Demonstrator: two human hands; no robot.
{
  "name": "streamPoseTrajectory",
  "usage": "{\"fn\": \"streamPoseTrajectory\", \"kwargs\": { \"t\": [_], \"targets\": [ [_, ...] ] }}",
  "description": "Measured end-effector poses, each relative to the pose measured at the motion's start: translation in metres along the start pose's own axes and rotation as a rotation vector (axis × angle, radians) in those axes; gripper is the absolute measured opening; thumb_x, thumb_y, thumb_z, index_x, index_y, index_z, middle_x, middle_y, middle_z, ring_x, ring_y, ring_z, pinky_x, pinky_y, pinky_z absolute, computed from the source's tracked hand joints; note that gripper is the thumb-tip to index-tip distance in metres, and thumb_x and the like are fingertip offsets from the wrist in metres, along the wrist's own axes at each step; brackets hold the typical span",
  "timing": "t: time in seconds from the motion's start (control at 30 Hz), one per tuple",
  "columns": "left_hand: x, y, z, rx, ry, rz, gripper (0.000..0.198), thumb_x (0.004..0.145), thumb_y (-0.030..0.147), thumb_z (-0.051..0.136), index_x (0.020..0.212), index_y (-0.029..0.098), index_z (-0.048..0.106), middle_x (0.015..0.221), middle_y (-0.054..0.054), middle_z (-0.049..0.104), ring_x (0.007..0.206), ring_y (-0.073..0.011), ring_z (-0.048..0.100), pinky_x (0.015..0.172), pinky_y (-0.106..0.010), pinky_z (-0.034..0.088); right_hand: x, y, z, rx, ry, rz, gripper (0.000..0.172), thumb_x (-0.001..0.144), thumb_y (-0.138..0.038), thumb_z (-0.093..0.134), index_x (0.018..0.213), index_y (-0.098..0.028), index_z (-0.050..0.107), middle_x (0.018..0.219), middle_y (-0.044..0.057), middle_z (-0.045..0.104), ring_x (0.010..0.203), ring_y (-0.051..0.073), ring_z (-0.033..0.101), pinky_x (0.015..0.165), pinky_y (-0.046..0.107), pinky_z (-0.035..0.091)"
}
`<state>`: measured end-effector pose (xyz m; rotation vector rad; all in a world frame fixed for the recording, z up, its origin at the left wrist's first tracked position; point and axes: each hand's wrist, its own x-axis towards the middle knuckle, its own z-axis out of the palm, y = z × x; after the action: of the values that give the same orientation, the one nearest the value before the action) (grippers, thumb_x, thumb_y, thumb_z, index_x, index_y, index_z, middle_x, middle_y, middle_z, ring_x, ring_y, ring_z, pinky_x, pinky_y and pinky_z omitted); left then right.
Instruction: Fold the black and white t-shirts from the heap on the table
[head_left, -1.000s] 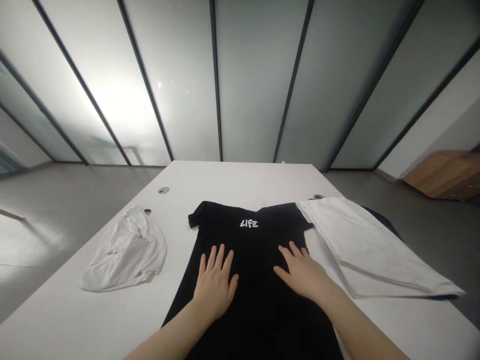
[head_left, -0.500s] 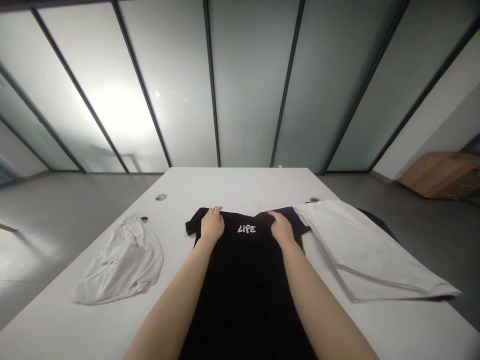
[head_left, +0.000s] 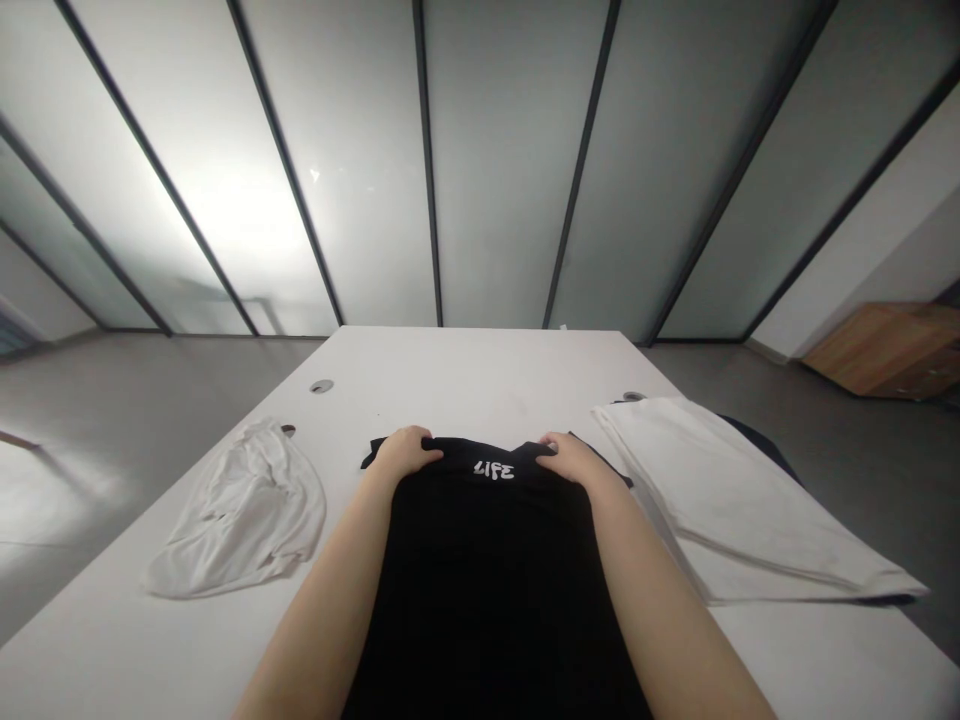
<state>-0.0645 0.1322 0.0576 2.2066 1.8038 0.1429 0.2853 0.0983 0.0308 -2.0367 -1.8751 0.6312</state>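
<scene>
A black T-shirt lies with its body toward me, its neck end at the far side and small white lettering near that end. My left hand pinches the shirt's far edge at the left shoulder, thumb and fingers closed on the cloth. On the right shoulder my right hand grips the same edge in the same way, beside the neckline. The short sleeves stick out beyond both hands. The shirt's near end runs out of view between my forearms.
A crumpled white cloth lies on the white table at the left. Folded white fabric with dark cloth under it covers the right side. Frosted glass panels stand beyond; a wooden cabinet is at far right.
Both hands have moved slightly nearer to me and closed on the shirt's shoulders. The far edge of the shirt has come nearer, and its sleeves look narrower and more bunched.
</scene>
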Motion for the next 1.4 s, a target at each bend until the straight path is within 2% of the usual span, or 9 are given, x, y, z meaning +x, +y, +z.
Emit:
{"fn": "streamPoseTrajectory", "kwargs": {
  "t": [0.17,0.33,0.4,0.5,0.63,0.77,1.0,1.2,1.4],
  "targets": [
    [-0.007,0.008,-0.025,0.010,0.215,0.204,0.021,0.085,0.039,0.075,0.100,0.026,0.080,0.115,-0.009,0.079,0.124,-0.0345,0.062,0.110,-0.044,0.045,0.001,-0.005,-0.004,0.082,0.295,0.065,0.023,0.099,-0.042,0.055,0.102,-0.022,0.067,0.094,0.007,0.071,0.087,0.023,0.064,0.076,0.031,0.044],
    [-0.014,0.032,-0.022,-0.143,-0.155,0.177,0.063,0.104,0.059,0.039,0.067,0.022,0.074,0.073,-0.008,0.074,0.082,-0.0244,0.073,0.090,-0.034,0.053,0.004,-0.011,-0.008,0.161,0.610,0.042,0.025,0.096,-0.041,0.047,0.089,-0.023,0.063,0.091,0.008,0.068,0.089,0.026,0.059,0.083,0.035,0.046],
    [-0.013,0.039,-0.013,-0.054,-0.196,0.075,0.062,0.107,0.054,0.036,0.069,0.022,0.073,0.077,-0.009,0.076,0.083,-0.0252,0.074,0.086,-0.035,0.053,0.004,-0.012,-0.008,0.128,0.568,0.008,0.022,0.093,-0.034,0.048,0.082,-0.023,0.064,0.096,0.009,0.070,0.098,0.026,0.060,0.092,0.036,0.045],
    [-0.010,0.039,-0.002,0.040,-0.080,-0.028,0.028,0.098,0.044,0.060,0.106,0.022,0.075,0.109,-0.012,0.080,0.105,-0.0300,0.075,0.085,-0.035,0.054,0.002,-0.013,-0.007,0.104,0.430,0.002,0.015,0.088,-0.029,0.055,0.084,-0.023,0.068,0.098,0.007,0.073,0.100,0.025,0.063,0.093,0.034,0.045],
    [-0.008,0.027,0.001,0.063,-0.060,-0.083,0.056,0.087,0.047,0.074,0.135,0.021,0.064,0.134,-0.017,0.072,0.120,-0.0335,0.070,0.089,-0.037,0.055,-0.001,-0.011,-0.010,0.083,0.243,0.039,0.023,0.084,-0.022,0.065,0.107,-0.021,0.070,0.095,0.003,0.074,0.087,0.020,0.066,0.077,0.028,0.046],
    [-0.006,0.020,0.000,-0.014,-0.134,0.026,0.051,0.085,0.051,0.075,0.127,0.021,0.072,0.133,-0.016,0.071,0.110,-0.0310,0.074,0.087,-0.035,0.055,-0.005,-0.013,-0.015,0.051,0.013,0.006,0.026,0.078,-0.023,0.077,0.104,-0.021,0.076,0.094,0.003,0.076,0.082,0.020,0.069,0.073,0.027,0.046],
    [-0.002,0.025,0.004,-0.087,-0.142,-0.044,0.029,0.080,0.043,0.078,0.097,0.020,0.075,0.101,-0.011,0.080,0.094,-0.0294,0.075,0.074,-0.032,0.053,-0.006,-0.025,-0.022,-0.043,0.106,0.021,0.022,0.092,-0.024,0.062,0.100,-0.023,0.083,0.108,0.011,0.080,0.105,0.026,0.072,0.088,0.032,0.049],
    [-0.003,0.018,-0.006,-0.083,-0.144,-0.059,0.013,0.084,0.036,0.073,0.085,0.023,0.074,0.083,-0.007,0.078,0.086,-0.0265,0.075,0.072,-0.031,0.052,-0.020,-0.028,-0.038,-0.008,-0.134,0.056,0.023,0.094,-0.033,0.064,0.104,-0.023,0.081,0.083,0.008,0.080,0.073,0.023,0.073,0.069,0.032,0.051],
    [-0.008,0.024,-0.012,-0.196,-0.193,-0.069,0.018,0.092,0.033,0.061,0.084,0.021,0.072,0.071,-0.005,0.075,0.059,-0.0197,0.070,0.060,-0.029,0.052,-0.029,-0.039,-0.024,0.358,-0.361,0.218,0.082,0.085,-0.039,0.075,0.160,-0.029,0.044,0.067,0.000,0.077,0.051,0.020,0.062,0.051,0.029,0.052]
  ]
}}
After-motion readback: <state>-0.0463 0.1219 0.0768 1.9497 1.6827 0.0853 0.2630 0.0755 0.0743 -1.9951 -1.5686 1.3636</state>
